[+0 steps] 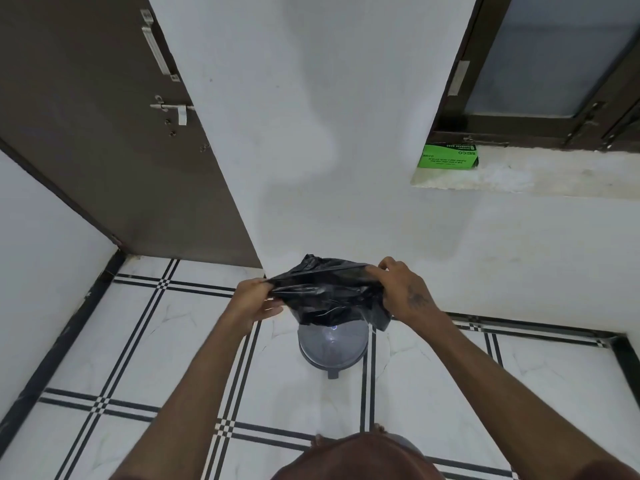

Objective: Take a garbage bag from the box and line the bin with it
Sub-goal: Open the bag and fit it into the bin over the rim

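A black garbage bag point(329, 296) is stretched between both hands above a small grey bin point(332, 351) that stands on the tiled floor. My left hand point(254, 301) pinches the bag's left edge. My right hand point(403, 289) grips its right edge, fingers curled over the top. The bag hangs crumpled and hides the far part of the bin's rim. A green box of garbage bags point(448, 156) lies on the window sill at the upper right, well away from both hands.
A brown door point(114, 133) with a bolt stands open at the left. The white wall runs right behind the bin. The stone window sill point(554, 178) juts out at the right. White floor tiles with black lines surround the bin.
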Tool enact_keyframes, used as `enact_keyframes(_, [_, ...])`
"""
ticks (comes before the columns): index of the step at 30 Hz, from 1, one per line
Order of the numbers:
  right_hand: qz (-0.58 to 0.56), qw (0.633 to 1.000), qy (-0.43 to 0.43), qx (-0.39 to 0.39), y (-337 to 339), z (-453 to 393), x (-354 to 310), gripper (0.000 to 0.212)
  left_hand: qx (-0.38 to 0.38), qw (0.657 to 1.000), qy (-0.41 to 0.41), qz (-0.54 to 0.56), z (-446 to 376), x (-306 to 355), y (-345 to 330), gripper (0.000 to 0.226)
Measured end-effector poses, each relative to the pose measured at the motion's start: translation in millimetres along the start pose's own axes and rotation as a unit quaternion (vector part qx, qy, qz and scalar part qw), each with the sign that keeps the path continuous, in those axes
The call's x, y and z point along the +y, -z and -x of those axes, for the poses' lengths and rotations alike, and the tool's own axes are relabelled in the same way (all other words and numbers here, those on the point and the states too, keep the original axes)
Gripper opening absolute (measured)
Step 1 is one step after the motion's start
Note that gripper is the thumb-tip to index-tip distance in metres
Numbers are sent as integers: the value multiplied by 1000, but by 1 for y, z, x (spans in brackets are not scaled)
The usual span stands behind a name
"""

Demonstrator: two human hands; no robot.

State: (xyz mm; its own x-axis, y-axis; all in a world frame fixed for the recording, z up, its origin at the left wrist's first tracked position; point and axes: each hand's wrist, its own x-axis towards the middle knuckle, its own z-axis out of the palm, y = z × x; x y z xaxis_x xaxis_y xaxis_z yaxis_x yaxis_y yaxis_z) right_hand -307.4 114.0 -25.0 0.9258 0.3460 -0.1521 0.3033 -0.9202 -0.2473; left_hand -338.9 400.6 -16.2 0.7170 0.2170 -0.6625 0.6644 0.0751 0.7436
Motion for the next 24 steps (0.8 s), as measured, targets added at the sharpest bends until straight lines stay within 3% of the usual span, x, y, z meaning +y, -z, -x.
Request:
enact_keyframes(3, [5,1000,14,-13,-9,3,1,65,-26,977,28,209,2,5,-5,32])
enact_keyframes(5, [-3,1000,22,-20,-12,6,-1,51,-2,956,27,291,-3,6,-9,31])
enact_keyframes(7, [-10,1000,-6,-26,-10,8,2,26,53,975,-15,214,-6,1,-11,25])
enact_keyframes(8, [-15,999,-30,-26,-9,7,6,22,94,989,-65,91,-6,-4,-9,20])
enact_keyframes(9, [-18,998,-53,-25,-10,8,12,23,135,980,-131,-68,-6,-11,-4,15])
enact_keyframes(10, [-15,998,-65,-20,-11,7,18,28,160,946,-189,-209,-6,-19,1,12])
enact_keyframes(12, [-23,996,-83,-17,-13,7,28,42,168,888,-238,-356,-3,-31,6,11])
enact_keyframes(14, [-48,993,-104,-26,-14,6,31,47,154,875,-236,-393,-4,-38,5,13])
enact_keyframes(18, [-72,991,-106,-47,-17,5,21,47,59,906,-238,-344,-8,-36,-8,11])
enact_keyframes(22, [-141,986,-35,80,-17,16,-16,29,1,930,-243,-275,-2,-24,-30,17])
enact_keyframes(24, [-167,981,13,95,-19,21,-36,22,-8,935,-249,-251,3,-16,-40,20])
